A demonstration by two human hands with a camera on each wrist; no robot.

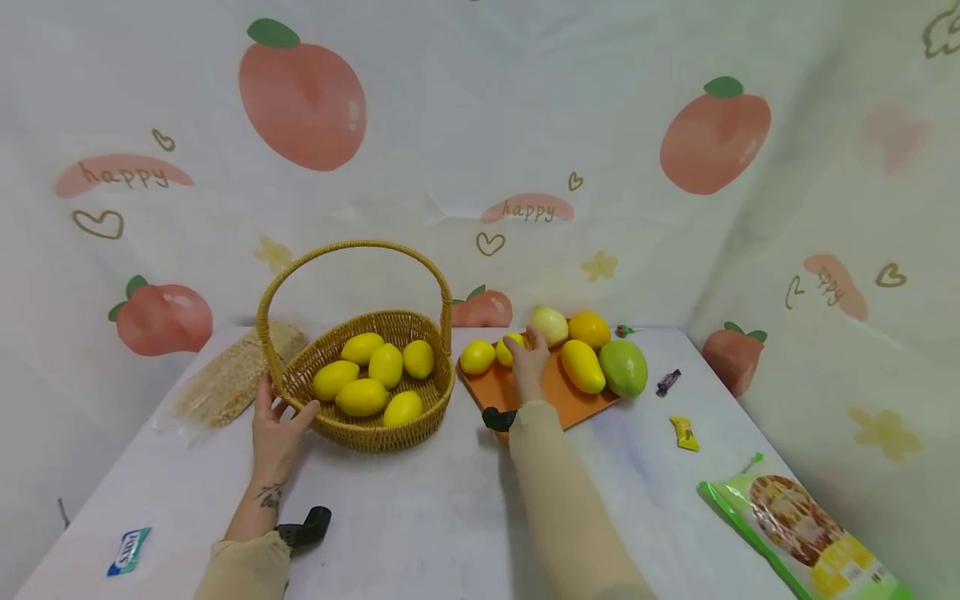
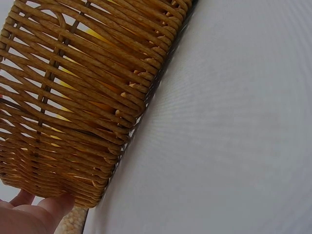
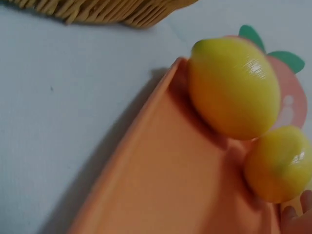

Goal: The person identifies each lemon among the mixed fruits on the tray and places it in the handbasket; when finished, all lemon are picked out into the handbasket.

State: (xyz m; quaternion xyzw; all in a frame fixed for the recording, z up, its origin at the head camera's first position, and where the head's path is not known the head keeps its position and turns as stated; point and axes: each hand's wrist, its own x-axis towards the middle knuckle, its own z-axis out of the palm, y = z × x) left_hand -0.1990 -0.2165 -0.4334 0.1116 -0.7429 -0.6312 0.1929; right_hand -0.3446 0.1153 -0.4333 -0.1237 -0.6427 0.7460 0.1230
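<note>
Far to your left, a small blue and white packet [image 1: 128,550] lies near the table's front edge. Behind it, a clear bag of pale grains [image 1: 234,375] sits just beside the round woven straw basket with a tall handle [image 1: 372,433]. Your left hand [image 1: 276,427] rests against the basket's left side, with the thumb stretched along the wall and the fingers fairly straight. In the left wrist view the woven wall [image 2: 73,97] fills the picture, and yellow shows through the gaps. Six yellow lemons [image 1: 371,375] lie inside the basket. A black strap [image 1: 307,527] lies on the white table [image 1: 420,517] near your left wrist.

Next comes the flat orange tray [image 1: 555,392]. One small yellow lemon [image 1: 477,357] sits at its left end. Your right hand [image 1: 528,362] lies on the tray, and its fingers curl round a second yellow lemon [image 1: 512,346] just beside the first. The right wrist view shows both lemons [image 3: 234,87] near each other on the orange tray [image 3: 165,180], with your fingertips [image 3: 297,217] touching the smaller one [image 3: 279,163].

Farther right on the tray are a pale onion [image 1: 551,325], an orange fruit [image 1: 589,328], a long yellow mango [image 1: 582,367] and a green mango [image 1: 623,367]. Then come a purple sweet [image 1: 667,382], a yellow sweet [image 1: 685,433] and a green snack bag [image 1: 806,533].
</note>
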